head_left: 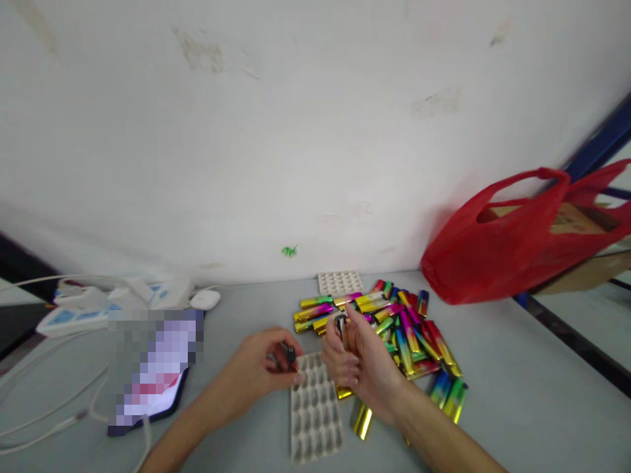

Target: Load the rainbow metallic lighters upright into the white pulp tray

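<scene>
My left hand (269, 361) is closed, with a small black-ended object (290, 353) between its fingers; most of that object is hidden. It is at the upper left corner of a grey moulded tray (315, 410) with rows of oval hollows. My right hand (362, 364) is wrapped round a lighter (341, 322), its black and silver top showing beside the raised thumb. Behind and to the right of this hand lies a loose pile of shiny lighters (407, 345) in gold, red, green, blue and pink. One gold lighter (363, 420) lies apart, below the right wrist.
A second pale tray (340, 282) lies against the wall. At left are a phone with a blurred screen (160, 374), a power strip (162, 293), a white charger (205, 299) and loose cables. A red bag (503, 243) holding cardboard stands at the right.
</scene>
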Available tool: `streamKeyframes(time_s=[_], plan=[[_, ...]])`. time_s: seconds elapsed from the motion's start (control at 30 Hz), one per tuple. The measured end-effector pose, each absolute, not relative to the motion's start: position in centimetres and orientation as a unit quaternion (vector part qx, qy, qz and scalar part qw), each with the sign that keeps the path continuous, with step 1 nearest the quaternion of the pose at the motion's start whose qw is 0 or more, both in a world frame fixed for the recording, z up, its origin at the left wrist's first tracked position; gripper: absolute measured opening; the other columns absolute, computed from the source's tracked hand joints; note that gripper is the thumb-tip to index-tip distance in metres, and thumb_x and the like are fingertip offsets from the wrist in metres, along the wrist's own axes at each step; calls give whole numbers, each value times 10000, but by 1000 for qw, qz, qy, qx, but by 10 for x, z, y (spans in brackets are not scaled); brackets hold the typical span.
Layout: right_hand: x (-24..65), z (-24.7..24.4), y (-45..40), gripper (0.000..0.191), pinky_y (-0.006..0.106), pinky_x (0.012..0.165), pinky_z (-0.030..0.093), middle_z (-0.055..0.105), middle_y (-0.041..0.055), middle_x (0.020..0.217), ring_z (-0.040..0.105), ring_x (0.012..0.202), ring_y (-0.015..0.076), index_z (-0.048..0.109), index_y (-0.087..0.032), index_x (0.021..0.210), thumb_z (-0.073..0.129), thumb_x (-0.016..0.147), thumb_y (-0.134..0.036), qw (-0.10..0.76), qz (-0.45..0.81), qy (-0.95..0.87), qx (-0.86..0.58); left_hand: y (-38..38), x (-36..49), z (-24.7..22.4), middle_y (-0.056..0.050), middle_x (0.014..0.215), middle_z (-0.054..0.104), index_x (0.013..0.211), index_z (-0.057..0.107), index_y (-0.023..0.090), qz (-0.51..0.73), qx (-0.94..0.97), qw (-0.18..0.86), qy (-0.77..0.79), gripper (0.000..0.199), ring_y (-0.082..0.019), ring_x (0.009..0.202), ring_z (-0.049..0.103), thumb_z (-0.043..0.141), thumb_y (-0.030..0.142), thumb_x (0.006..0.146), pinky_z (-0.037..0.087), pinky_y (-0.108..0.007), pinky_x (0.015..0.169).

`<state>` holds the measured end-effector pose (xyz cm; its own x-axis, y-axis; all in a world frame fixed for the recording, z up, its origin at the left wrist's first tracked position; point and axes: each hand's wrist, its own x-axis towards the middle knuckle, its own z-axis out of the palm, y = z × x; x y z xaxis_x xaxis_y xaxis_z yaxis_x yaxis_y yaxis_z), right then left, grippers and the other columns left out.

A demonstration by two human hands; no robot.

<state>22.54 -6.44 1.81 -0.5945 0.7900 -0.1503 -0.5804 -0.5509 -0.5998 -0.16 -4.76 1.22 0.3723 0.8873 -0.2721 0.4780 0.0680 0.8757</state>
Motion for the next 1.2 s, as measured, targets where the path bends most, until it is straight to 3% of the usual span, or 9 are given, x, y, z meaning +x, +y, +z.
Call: streamKeyframes(time_s=[0.4,0.57,1.0,1.2], plan=[[220,20,-68,735,207,414,62,236,-127,537,84,457,56,344,-231,626,804,856,-756,411,852,-242,-215,-48,-1,11,-15,850,761,908,751,185,195,652,512,525,305,-212,784,711,856,348,672,585,-310,729],[214,21,-75,710,230,429,35,214,-132,537,73,463,61,350,-239,624,760,859,-768,373,857,-259,-242,-48,0,14,-14,844,756,915,745,184,194,654,512,522,307,-211,786,706,861,352,686,581,-309,733],[206,17,-81,564,259,430,26,182,-140,518,82,439,55,349,-263,605,661,820,-682,395,818,-288,-303,-48,0,12,-17,842,762,908,744,178,197,654,515,518,303,-218,792,708,862,350,687,574,-309,731],[205,19,-84,607,264,447,21,178,-140,529,77,454,56,340,-257,619,672,838,-715,386,826,-286,-294,-48,0,14,-21,849,768,897,751,181,199,657,508,521,307,-228,803,712,867,367,682,577,-316,740]])
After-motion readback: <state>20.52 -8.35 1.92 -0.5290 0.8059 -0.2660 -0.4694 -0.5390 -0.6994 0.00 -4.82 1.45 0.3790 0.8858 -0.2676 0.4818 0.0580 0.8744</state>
